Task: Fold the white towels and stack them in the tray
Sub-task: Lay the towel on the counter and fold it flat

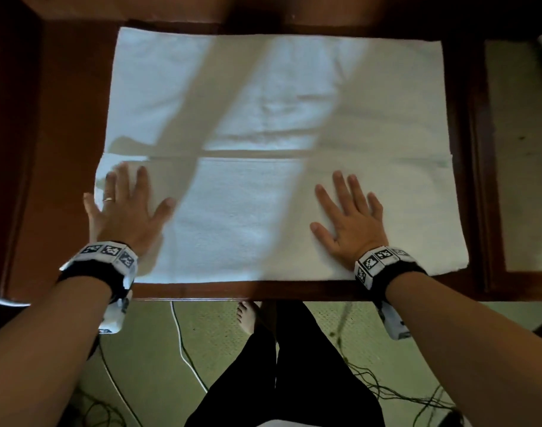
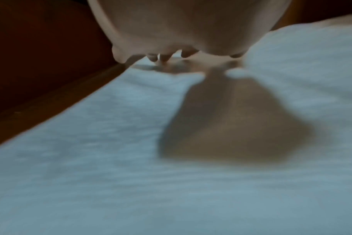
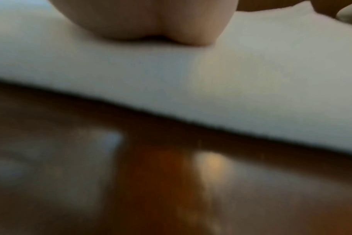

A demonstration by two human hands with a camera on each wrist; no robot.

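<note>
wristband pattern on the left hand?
Black band topped with white blocks printed with black square-code markers; clearest in the head view.

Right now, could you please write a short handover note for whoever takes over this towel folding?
Left hand: flat, fingers spread, pressing the near left part of the white towel; no grip.
Right hand: flat on the near right part of the same towel; no grip.
Towel: spread on the dark wooden table, with its near portion folded over; the fold's edge runs across the middle.
Done: apparently one fold, being smoothed flat.
Left: further folds, then stacking in the tray. I cannot identify the tray for certain, nor any other towels.
</note>
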